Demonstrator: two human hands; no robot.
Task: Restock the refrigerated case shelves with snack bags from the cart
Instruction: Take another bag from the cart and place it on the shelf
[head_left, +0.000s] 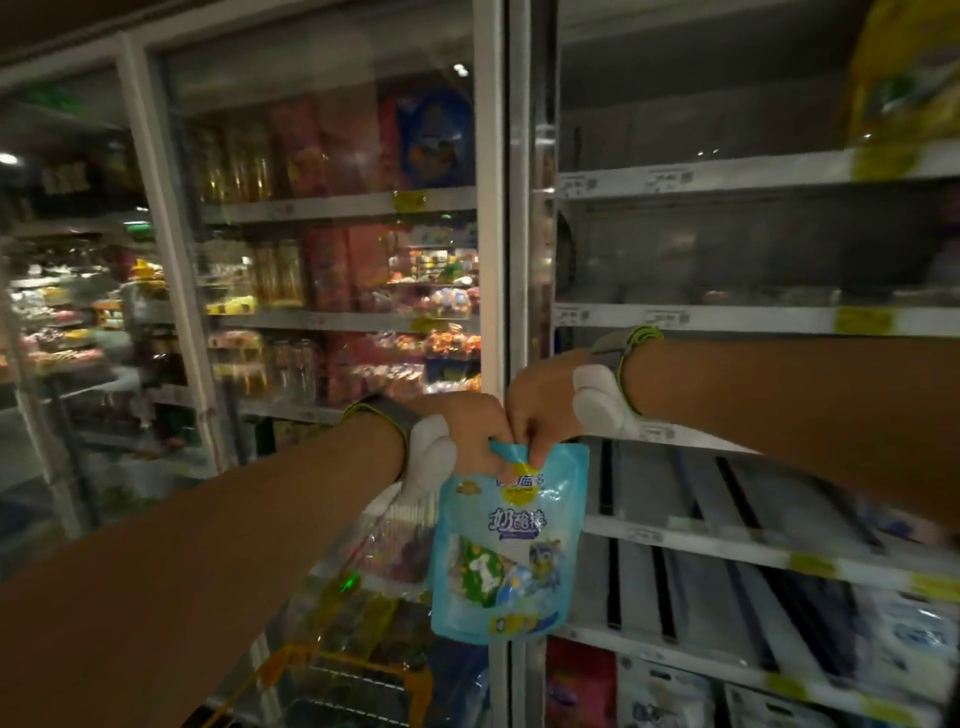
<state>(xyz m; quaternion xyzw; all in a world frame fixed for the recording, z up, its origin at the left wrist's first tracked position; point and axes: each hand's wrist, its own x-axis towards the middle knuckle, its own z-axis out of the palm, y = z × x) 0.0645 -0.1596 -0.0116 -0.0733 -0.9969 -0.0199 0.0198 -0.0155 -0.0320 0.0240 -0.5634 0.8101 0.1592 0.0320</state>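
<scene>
Fingers of both hands — left hand (470, 434) and right hand (545, 402) — pinch the top edge of 1 light-blue snack bag (506, 545), which hangs in front of the case's door frame (501, 208), above the orange cart (332, 675).

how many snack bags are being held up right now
1: a light blue snack bag hangs in front of the case, its top edge pinched by the left hand and right hand. More may lie hidden in the cart.
</scene>
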